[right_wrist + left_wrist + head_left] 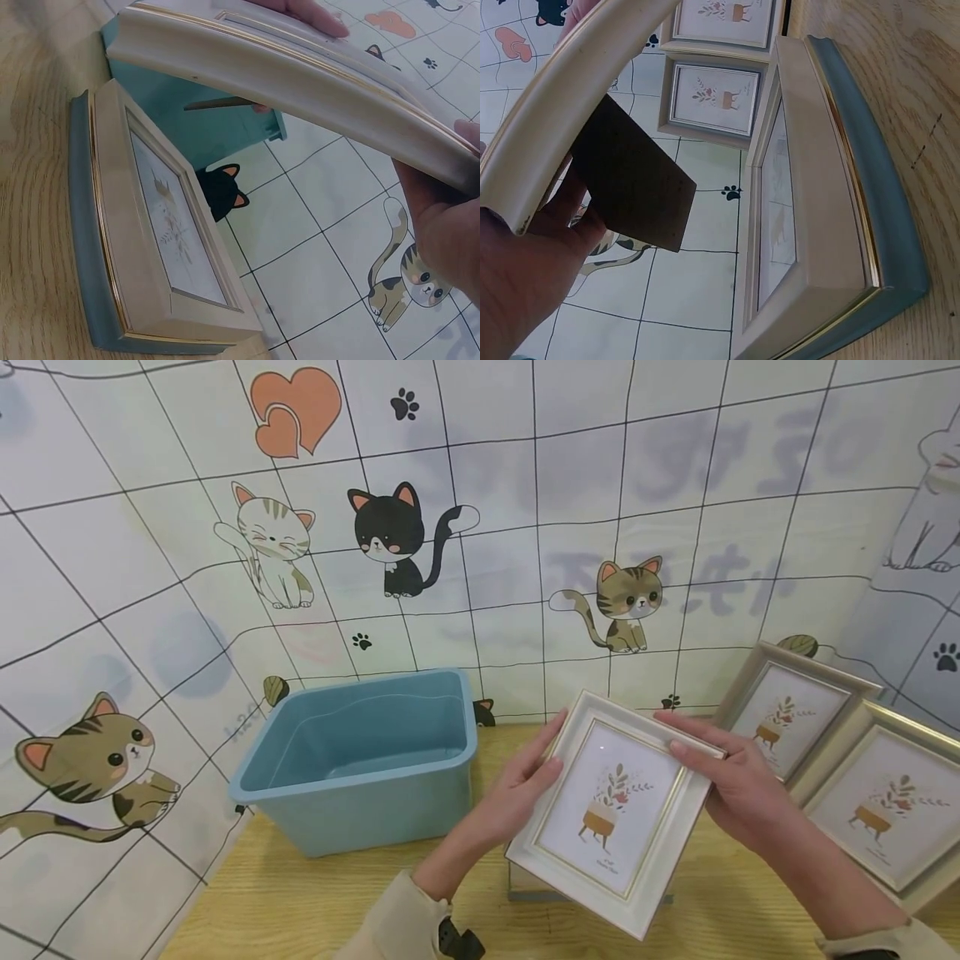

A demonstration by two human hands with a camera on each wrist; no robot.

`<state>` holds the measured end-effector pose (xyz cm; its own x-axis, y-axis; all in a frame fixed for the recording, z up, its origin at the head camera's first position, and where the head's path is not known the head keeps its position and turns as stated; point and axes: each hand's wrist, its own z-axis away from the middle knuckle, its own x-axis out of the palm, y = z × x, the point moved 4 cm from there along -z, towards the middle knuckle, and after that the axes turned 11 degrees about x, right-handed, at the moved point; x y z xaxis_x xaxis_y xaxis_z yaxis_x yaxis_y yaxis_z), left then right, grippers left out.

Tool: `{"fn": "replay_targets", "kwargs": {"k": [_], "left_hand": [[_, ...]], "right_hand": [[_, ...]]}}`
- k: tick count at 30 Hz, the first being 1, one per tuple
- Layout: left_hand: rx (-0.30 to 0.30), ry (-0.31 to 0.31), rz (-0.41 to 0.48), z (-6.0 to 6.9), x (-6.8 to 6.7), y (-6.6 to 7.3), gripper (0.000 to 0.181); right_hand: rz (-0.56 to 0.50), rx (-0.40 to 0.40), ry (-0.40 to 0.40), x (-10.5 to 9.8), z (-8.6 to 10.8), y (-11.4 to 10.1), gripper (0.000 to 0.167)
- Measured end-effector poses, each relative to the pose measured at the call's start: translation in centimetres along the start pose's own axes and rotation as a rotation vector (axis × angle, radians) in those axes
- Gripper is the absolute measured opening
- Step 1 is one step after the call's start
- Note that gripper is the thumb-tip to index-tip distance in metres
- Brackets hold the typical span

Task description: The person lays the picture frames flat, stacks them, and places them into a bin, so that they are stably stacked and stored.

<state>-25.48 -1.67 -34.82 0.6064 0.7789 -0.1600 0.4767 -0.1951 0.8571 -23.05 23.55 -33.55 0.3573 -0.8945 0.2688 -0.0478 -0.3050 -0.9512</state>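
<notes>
A pale wall (510, 577) ruled with thin black grid lines rises behind the far edge of the yellowish wood-grain table (262, 902) and angles along its left edge. Toward the far left corner, a white cat (273, 547) and a black cat (388, 535) are printed beneath orange hearts (318, 397); a tabby (630, 602) sits farther right. Blurred mauve characters (667, 464) show faintly above. The light is soft.

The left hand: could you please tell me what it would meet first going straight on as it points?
The left hand, holding the frame, would probably first meet the patterned wall, though depth is unclear.
</notes>
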Motion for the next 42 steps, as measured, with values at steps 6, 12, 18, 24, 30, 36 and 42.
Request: {"fn": "replay_targets", "kwargs": {"k": [6,12,18,24,30,36,42], "left_hand": [[-0.008,-0.008,0.011,0.2,-0.1,-0.5,0.055],[-0.017,0.013,0.007,0.5,-0.2,-1.0,0.054],[-0.057,0.093,-0.036,0.8,-0.5,-1.8,0.050],[-0.090,0.153,-0.014,1.1,-1.3,-3.0,0.049],[-0.098,0.231,0.045,1.1,-1.8,-4.0,0.046],[-0.190,0.413,-0.038,1.4,-2.2,-5.0,0.035],[-0.269,0.477,-0.099,1.4,-2.9,-6.0,0.030]], "right_hand": [[0.002,-0.012,0.038,-0.6,0.0,0.3,0.044],[0.000,-0.018,0.098,-1.3,0.1,0.3,0.042],[-0.071,-0.026,0.148,-2.0,0.2,0.4,0.041],[-0.114,-0.021,0.202,-2.3,0.3,0.9,0.041],[-0.171,-0.011,0.241,-2.6,0.4,1.5,0.039],[-0.050,0.038,0.391,-2.7,1.8,3.4,0.034],[0.290,0.212,0.536,-2.5,3.6,5.6,0.053]]}}
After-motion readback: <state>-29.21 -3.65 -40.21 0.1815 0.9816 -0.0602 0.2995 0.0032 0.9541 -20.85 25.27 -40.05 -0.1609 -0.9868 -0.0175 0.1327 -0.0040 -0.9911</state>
